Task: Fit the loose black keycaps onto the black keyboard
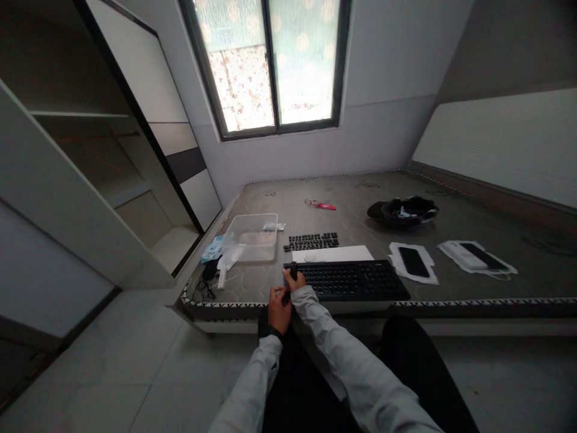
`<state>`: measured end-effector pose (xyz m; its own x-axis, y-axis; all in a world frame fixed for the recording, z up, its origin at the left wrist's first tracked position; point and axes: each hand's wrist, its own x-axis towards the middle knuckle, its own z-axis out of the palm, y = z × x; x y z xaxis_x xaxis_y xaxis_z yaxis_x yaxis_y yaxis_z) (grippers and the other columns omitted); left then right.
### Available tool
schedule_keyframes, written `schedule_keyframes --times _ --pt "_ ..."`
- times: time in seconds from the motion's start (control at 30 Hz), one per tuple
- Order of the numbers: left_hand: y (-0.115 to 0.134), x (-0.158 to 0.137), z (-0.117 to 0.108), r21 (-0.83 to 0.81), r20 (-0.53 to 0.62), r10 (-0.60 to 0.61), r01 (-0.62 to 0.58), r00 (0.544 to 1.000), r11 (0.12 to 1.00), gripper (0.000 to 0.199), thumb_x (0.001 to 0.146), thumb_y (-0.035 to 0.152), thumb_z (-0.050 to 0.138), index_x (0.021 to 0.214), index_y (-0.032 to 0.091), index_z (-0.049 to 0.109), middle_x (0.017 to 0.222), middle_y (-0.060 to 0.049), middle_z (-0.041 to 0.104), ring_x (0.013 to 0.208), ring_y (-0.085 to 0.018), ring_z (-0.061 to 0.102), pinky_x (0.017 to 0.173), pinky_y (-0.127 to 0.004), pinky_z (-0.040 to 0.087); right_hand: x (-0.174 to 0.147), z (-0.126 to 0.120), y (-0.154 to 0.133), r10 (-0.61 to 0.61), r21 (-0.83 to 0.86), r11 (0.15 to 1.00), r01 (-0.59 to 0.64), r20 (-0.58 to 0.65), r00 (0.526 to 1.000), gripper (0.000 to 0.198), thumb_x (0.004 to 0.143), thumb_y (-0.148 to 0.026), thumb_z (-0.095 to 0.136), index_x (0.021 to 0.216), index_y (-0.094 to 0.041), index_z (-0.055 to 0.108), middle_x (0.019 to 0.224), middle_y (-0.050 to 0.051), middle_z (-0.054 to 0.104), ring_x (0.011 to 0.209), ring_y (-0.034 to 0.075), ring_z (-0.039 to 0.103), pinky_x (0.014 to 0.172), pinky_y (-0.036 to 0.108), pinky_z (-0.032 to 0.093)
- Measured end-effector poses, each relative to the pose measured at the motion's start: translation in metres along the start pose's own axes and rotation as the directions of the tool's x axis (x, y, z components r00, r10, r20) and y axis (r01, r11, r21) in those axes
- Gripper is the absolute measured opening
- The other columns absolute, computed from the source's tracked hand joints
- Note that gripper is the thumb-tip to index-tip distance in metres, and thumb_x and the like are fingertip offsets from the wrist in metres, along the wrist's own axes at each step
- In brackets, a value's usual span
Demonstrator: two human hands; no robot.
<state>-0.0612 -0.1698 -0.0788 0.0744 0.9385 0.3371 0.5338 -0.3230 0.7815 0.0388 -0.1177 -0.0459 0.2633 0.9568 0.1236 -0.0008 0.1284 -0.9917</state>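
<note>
A black keyboard [356, 280] lies near the front edge of the mattress. Over its left end is my right hand [296, 281], its fingers closed round a small dark object [294, 270] that pokes up above them; its exact kind is unclear. My left hand [280, 310] is just below and to the left, close against the right one. Its fingers are curled together near the lower end of a dark piece, and what they grip is partly hidden. Behind the keyboard are a white sheet [340, 253] and rows of loose black keycaps [313, 242].
To the left stand a clear plastic box [251, 246], a blue packet [211, 248] and a black cable [205, 291]. A red item [323, 205] lies farther back. On the right are a dark cap [406, 212], a phone [413, 262] on white wrapping and another wrapped phone [484, 257].
</note>
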Motion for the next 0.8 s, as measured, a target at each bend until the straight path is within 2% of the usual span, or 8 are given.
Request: schedule_keyframes --times 0.23,0.37,0.43,0.53,0.6,0.63,0.7,0.8 --pt "-0.007 0.013 -0.015 -0.033 0.154 0.095 -0.091 0.983 0.995 0.02 0.084 0.017 0.054 0.099 0.021 0.068 0.105 -0.006 0.056 0.085 -0.015 0.06 0.077 -0.029 0.053 -0.005 -0.003 -0.001 -0.022 -0.021 1.0 0.022 -0.017 1.0 0.042 0.069 -0.06 0.064 0.053 -0.024 0.048 0.045 -0.003 0.044 0.048 0.014 0.044 0.046 0.026 0.034" --pt "-0.006 0.016 -0.02 -0.021 0.188 0.138 -0.137 0.972 0.99 0.024 0.085 0.013 0.05 0.099 0.021 0.068 0.108 -0.008 0.057 0.097 -0.018 0.06 0.084 -0.032 0.052 -0.019 -0.009 -0.002 -0.159 -0.087 0.982 0.167 0.096 0.983 0.043 0.068 -0.055 0.069 0.048 -0.025 0.045 0.044 -0.002 0.045 0.047 0.013 0.041 0.046 0.026 0.032" --pt "-0.006 0.016 -0.021 -0.002 0.191 0.143 -0.145 0.971 0.989 0.023 0.086 0.012 0.049 0.096 0.02 0.068 0.108 -0.008 0.058 0.098 -0.019 0.06 0.086 -0.033 0.051 -0.025 -0.013 -0.005 -0.242 -0.116 0.957 0.266 0.184 0.953 0.044 0.07 -0.054 0.067 0.046 -0.024 0.045 0.044 -0.002 0.044 0.045 0.012 0.038 0.047 0.027 0.029" --pt "-0.005 0.015 -0.022 0.032 0.187 0.137 -0.145 0.973 0.989 0.022 0.087 0.012 0.046 0.092 0.019 0.066 0.103 -0.007 0.06 0.093 -0.017 0.061 0.085 -0.03 0.05 -0.03 -0.016 -0.01 -0.333 -0.121 0.909 0.4 0.368 0.868 0.043 0.074 -0.052 0.064 0.046 -0.023 0.049 0.044 -0.003 0.045 0.043 0.011 0.036 0.048 0.027 0.028" --pt "-0.004 0.017 -0.023 0.058 0.181 0.124 -0.137 0.976 0.989 0.02 0.087 0.012 0.047 0.091 0.019 0.066 0.101 -0.006 0.062 0.088 -0.015 0.062 0.081 -0.027 0.05 -0.03 -0.016 -0.013 -0.343 -0.112 0.894 0.434 0.452 0.823 0.044 0.075 -0.053 0.063 0.046 -0.022 0.051 0.043 -0.003 0.045 0.042 0.01 0.035 0.048 0.027 0.027" --pt "-0.003 0.017 -0.023 0.074 0.175 0.115 -0.129 0.978 0.989 0.02 0.086 0.011 0.048 0.091 0.019 0.066 0.101 -0.005 0.063 0.086 -0.015 0.062 0.079 -0.026 0.049 -0.028 -0.016 -0.014 -0.341 -0.107 0.895 0.434 0.463 0.818 0.044 0.075 -0.054 0.062 0.046 -0.022 0.052 0.043 -0.003 0.045 0.042 0.01 0.035 0.048 0.027 0.027" --pt "-0.001 0.019 -0.023 0.109 0.155 0.093 -0.11 0.984 0.988 0.02 0.086 0.011 0.049 0.088 0.02 0.067 0.099 -0.004 0.064 0.084 -0.014 0.062 0.077 -0.025 0.047 -0.025 -0.016 -0.014 -0.33 -0.085 0.911 0.404 0.439 0.836 0.044 0.075 -0.055 0.061 0.046 -0.022 0.052 0.044 -0.003 0.046 0.043 0.011 0.038 0.049 0.027 0.028" --pt "0.004 0.021 -0.021 0.154 0.122 0.068 -0.087 0.99 0.984 0.018 0.086 0.015 0.054 0.084 0.021 0.07 0.097 -0.004 0.065 0.08 -0.014 0.061 0.076 -0.027 0.045 -0.017 -0.018 -0.008 -0.206 0.032 0.978 0.206 0.303 0.931 0.045 0.067 -0.055 0.07 0.044 -0.023 0.05 0.044 -0.003 0.045 0.045 0.011 0.038 0.047 0.026 0.029"
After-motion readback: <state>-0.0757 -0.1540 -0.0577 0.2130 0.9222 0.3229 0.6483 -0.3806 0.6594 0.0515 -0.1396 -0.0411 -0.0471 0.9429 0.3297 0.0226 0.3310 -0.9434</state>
